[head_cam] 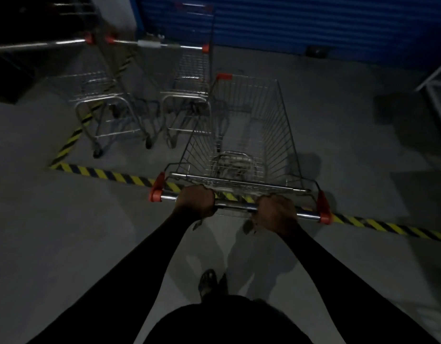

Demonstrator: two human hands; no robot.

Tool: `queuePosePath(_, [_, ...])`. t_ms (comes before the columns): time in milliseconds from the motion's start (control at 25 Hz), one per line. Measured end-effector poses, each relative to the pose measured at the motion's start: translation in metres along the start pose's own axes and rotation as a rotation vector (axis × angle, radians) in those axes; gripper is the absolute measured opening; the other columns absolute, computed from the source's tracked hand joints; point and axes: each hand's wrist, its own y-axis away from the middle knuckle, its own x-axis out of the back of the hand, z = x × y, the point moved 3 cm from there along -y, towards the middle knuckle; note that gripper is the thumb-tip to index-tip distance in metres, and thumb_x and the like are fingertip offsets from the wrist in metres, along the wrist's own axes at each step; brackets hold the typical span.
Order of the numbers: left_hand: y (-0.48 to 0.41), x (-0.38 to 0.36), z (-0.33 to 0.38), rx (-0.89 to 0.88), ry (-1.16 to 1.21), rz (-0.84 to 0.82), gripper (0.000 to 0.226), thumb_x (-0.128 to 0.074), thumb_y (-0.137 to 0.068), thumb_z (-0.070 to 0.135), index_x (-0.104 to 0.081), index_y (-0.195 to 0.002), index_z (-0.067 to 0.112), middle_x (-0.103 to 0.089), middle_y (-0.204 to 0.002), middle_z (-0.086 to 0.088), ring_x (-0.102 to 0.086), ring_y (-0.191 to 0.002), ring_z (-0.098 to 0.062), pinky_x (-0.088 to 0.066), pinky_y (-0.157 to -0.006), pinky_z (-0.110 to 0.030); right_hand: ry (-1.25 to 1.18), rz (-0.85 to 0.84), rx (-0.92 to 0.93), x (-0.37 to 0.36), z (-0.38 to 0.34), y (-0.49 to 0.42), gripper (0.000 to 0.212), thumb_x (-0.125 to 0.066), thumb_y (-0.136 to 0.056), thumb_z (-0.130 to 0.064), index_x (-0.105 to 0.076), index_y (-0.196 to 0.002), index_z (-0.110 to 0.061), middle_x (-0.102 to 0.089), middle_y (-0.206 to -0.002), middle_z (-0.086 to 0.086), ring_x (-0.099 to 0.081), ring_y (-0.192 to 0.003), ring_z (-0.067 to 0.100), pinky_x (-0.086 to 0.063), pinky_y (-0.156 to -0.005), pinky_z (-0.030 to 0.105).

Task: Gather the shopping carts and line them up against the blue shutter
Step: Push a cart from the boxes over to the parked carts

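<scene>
A wire shopping cart [271,125] with orange corner caps stands right in front of me, nose toward the blue shutter [301,23]. My left hand [196,203] and my right hand [276,213] are both closed around its chrome handle bar [235,206]. The cart's basket looks empty. Two more carts stand side by side at the upper left, one on the left [100,95] and one beside it [189,78], with their handles toward me and their noses near the shutter.
Yellow-and-black hazard tape [103,173] runs across the grey floor under the handle and up the left side. A white metal frame [437,83] stands at the right edge. A dark block [316,51] sits at the shutter's foot. My foot [208,281] shows below.
</scene>
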Motion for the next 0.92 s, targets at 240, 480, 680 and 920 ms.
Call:
queuePosePath(240, [-0.117, 0.039, 0.021, -0.117, -0.055, 0.062, 0.037, -0.057, -0.08, 0.046, -0.067, -0.095, 0.014, -0.07, -0.097, -0.011, -0.067, -0.09, -0.031, -0.051, -0.076, -0.035, -0.013, -0.114, -0.105, 0.008, 0.068, -0.094, 0.027, -0.067, -0.075, -0.04, -0.066, -0.085, -0.014, -0.067, -0.083, 0.009, -0.066, -0.077, 0.029, -0.048, -0.064, 0.03])
queuePosePath(480, [-0.248, 0.08, 0.042, -0.109, -0.036, 0.046, 0.036, -0.058, -0.078, 0.046, -0.068, -0.095, 0.016, -0.069, -0.1, -0.009, -0.066, -0.093, -0.031, -0.051, -0.077, -0.036, 0.036, 0.113, -0.031, -0.008, 0.152, -0.188, 0.031, -0.073, -0.057, -0.04, -0.053, -0.055, -0.016, -0.052, -0.049, 0.007, -0.054, -0.044, 0.028, -0.042, -0.047, 0.028])
queuePosePath(680, [-0.356, 0.118, 0.06, -0.097, -0.036, 0.02, 0.038, -0.057, -0.079, 0.047, -0.068, -0.101, 0.018, -0.068, -0.107, -0.009, -0.064, -0.1, -0.03, -0.051, -0.082, -0.038, 0.016, 0.338, -0.029, 0.015, 0.214, -0.279, 0.02, -0.05, -0.068, -0.027, -0.05, -0.049, -0.02, -0.045, -0.045, 0.002, -0.047, -0.041, 0.022, -0.027, -0.043, 0.023])
queuePosePath(920, [-0.475, 0.153, 0.066, -0.089, -0.011, 0.033, 0.038, -0.059, -0.077, 0.046, -0.07, -0.098, 0.017, -0.07, -0.103, -0.011, -0.066, -0.098, -0.032, -0.052, -0.082, -0.039, 0.022, 0.379, -0.004, 0.023, 0.277, -0.382, 0.017, -0.06, -0.064, -0.024, -0.048, -0.052, -0.018, -0.045, -0.048, 0.005, -0.047, -0.044, 0.025, -0.031, -0.044, 0.027])
